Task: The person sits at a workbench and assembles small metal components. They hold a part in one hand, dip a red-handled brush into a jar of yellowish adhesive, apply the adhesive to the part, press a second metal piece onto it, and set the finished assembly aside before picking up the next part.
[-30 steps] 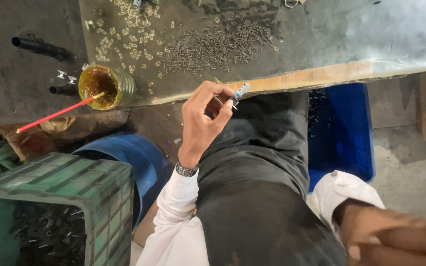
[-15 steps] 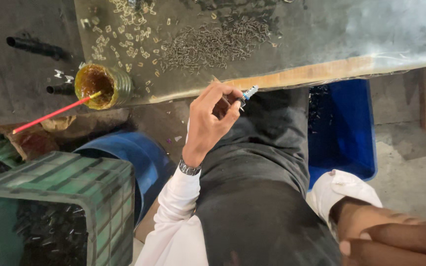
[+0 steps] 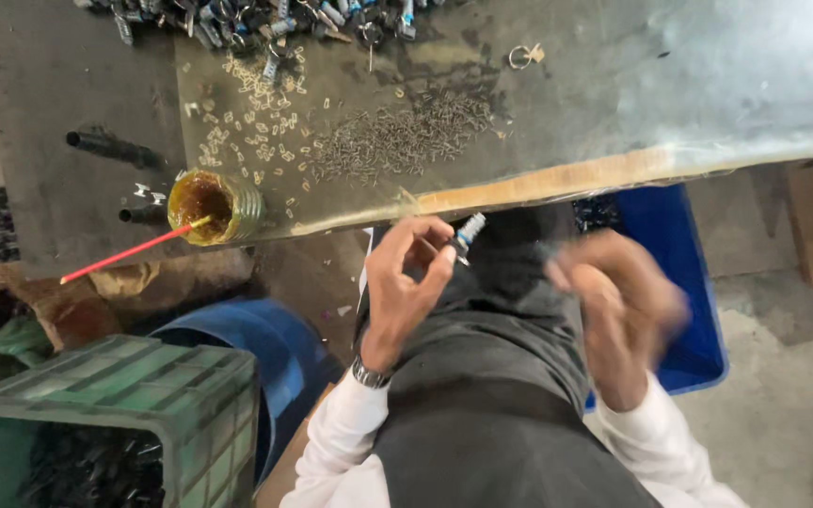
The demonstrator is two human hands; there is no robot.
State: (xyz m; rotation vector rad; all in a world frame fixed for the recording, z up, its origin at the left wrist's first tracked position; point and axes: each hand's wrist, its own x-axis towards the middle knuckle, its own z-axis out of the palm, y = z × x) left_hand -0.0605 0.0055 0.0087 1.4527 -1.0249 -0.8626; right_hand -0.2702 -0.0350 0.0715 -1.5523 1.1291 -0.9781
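My left hand (image 3: 405,287) is raised over my lap, pinching a small metal part with a blue tip (image 3: 467,233) between thumb and fingers, just below the table's front edge (image 3: 557,179). My right hand (image 3: 618,306) is blurred with motion to the right of it, over my dark apron; its fingers look apart with nothing visible in them. On the metal table top lie a heap of small dark screws (image 3: 402,136) and scattered pale small pieces (image 3: 247,132).
A glass jar of amber grease (image 3: 207,202) with a red stick (image 3: 129,254) stands at the table's left corner. A green crate (image 3: 115,423) of dark parts sits lower left, a blue drum (image 3: 256,348) beside it, a blue bin (image 3: 670,282) at right. More metal parts (image 3: 265,19) pile at the table's far edge.
My right hand has come up from the lower right into the space beside my left hand. The left hand keeps holding the small part in about the same place.
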